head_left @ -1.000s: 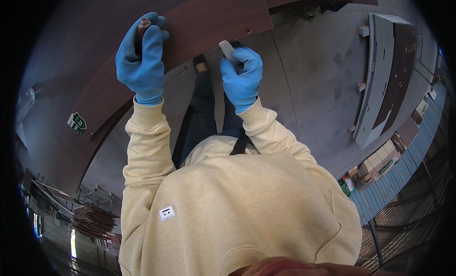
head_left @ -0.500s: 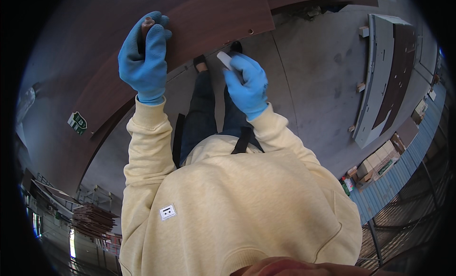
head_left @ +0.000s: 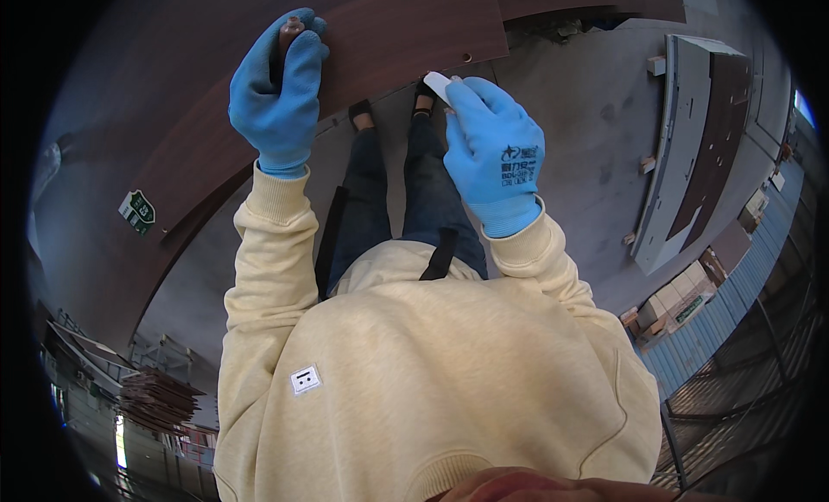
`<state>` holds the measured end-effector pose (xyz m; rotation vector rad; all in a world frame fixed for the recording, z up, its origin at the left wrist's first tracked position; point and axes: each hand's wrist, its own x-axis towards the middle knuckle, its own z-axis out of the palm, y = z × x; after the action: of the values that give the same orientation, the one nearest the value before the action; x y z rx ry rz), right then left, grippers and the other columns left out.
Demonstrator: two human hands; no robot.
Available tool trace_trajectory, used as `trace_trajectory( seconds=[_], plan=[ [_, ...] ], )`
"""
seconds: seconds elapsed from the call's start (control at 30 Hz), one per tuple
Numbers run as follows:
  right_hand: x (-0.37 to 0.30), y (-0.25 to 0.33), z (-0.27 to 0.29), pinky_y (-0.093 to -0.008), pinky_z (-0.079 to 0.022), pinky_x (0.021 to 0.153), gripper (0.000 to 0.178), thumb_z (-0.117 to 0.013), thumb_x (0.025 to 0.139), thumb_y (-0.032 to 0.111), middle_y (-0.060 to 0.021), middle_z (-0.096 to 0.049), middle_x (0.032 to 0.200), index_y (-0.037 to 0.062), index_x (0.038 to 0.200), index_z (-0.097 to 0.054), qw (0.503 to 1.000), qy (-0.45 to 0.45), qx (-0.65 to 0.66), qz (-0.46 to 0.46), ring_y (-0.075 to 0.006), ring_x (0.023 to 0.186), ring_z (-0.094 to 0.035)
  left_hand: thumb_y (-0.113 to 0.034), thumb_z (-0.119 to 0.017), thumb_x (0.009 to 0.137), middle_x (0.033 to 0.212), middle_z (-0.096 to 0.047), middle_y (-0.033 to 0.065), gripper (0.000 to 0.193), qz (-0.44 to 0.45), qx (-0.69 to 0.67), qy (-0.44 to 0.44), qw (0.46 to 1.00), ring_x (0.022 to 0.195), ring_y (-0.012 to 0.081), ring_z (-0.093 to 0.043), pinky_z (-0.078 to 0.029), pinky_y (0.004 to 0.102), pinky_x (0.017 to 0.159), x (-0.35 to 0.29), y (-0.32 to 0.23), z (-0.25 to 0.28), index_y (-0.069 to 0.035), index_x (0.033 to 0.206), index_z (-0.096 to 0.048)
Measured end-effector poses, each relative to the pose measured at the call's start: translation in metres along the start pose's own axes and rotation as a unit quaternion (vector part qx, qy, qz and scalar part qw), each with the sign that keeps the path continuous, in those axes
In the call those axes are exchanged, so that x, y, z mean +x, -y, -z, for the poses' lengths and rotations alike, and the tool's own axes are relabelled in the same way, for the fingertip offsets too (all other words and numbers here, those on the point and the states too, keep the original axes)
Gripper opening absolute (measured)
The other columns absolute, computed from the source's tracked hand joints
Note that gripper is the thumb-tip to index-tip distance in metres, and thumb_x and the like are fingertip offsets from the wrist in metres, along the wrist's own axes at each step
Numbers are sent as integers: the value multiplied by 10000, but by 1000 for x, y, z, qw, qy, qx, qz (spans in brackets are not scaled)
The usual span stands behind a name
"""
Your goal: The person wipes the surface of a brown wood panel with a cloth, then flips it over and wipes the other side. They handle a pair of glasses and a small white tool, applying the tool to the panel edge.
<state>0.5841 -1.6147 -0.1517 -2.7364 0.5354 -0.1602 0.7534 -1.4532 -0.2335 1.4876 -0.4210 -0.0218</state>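
My left hand (head_left: 275, 118), in a blue glove, is closed round a small brown thing (head_left: 289, 37), bottle-like with a narrow tip; most of its body is hidden in the fingers. It hovers over a dark brown wood-grain panel (head_left: 406, 37). To the right, my right hand (head_left: 501, 152), also in a blue glove, shows its back and pinches a flat white strip (head_left: 438, 86). The strip's free end points up and left, close to the panel's near edge. Its other end is covered by my fingers.
Round holes pierce the panel near its right end, and a green and white sticker (head_left: 138, 211) is at its left. On the right, a panel stack (head_left: 695, 148) rests on wooden blocks. Cardboard boxes (head_left: 682, 299) lie farther out. Stacked brown boards (head_left: 160, 398) stand lower left.
My right hand has moved right and turned so its back shows, the white strip still in its fingers. My left hand has shifted slightly right and up with the brown thing.
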Motion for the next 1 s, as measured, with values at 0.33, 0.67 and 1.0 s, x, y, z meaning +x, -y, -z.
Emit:
trace_trajectory(
  seconds=[0.33,0.67,1.0],
  plan=[
    [5,5,-2,-347,-539,639,336,-773,912,157,-75,-724,1036,57,1231,-745,997,46,-57,-2,-225,769,-682,-128,-765,1002,1142,-802,126,295,-3,15,-6,1000,979,198,-790,-658,322,873,-2,8,4,-19,1275,-738],
    [0,8,-4,-368,-572,655,320,-752,935,149,-94,-739,1012,57,1241,-737,997,43,-56,-36,-250,784,-707,-113,-759,1004,1154,-798,126,298,-1,11,-3,1000,992,197,-787,-659,323,875,-1,3,2,-14,1284,-732],
    [-10,7,-12,-380,-585,657,263,-733,942,122,-117,-742,1032,42,1192,-735,997,19,10,-69,-292,796,-724,-76,-742,1010,1155,-793,137,297,4,8,1,1000,985,191,-781,-659,317,875,1,-2,-1,6,1294,-723]
  ],
)
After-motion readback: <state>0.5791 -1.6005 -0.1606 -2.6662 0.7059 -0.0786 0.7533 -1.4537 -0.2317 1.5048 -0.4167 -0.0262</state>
